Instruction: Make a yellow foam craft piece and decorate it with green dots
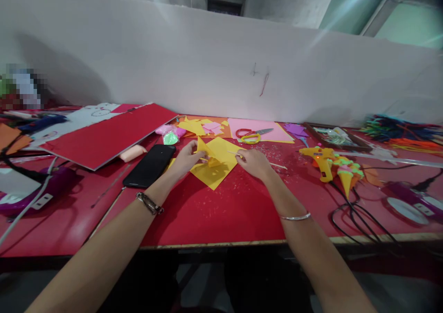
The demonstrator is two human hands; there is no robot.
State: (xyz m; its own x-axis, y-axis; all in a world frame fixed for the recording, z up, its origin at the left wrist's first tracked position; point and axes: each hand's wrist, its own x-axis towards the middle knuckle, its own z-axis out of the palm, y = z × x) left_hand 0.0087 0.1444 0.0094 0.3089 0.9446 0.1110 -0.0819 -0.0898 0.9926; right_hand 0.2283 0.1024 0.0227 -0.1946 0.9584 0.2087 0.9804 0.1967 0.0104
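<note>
Left hand (188, 158) partly closed, thumb and fingers bent in a pinch on folded yellow paper (203, 145), which stood up above a flat yellow sheet (213, 180). Right hand (254, 162) drawn nearly closed, fingertips together on a thin pale stick (232, 153), its end pointing in over the sheet's right side. Both worked low over the table (214, 221); judged as a shaping or fixing stage, paper steadied on the left, fine touch on the right. That stage called for a light pinch and small, level movements, since thin paper creases easily. Whether glue was on the stick's end, could not tell.

Sheet lay turned corner-first towards the person, red surface between that corner and the table's near edge, small bits scattered over it. Smartphone (148, 166) just beside the left wrist, limiting leftward travel; red board (114, 133) beyond it. Scissors (264, 132) rested behind the right hand, partly on pink paper (238, 125), so reaching forward was tight. To the right, well apart from the sheet, yellow glue gun (324, 160), small orange light showing, near paper cones (346, 179); black cables (360, 216) trailed towards the near edge, a snag risk for the right forearm.
</note>
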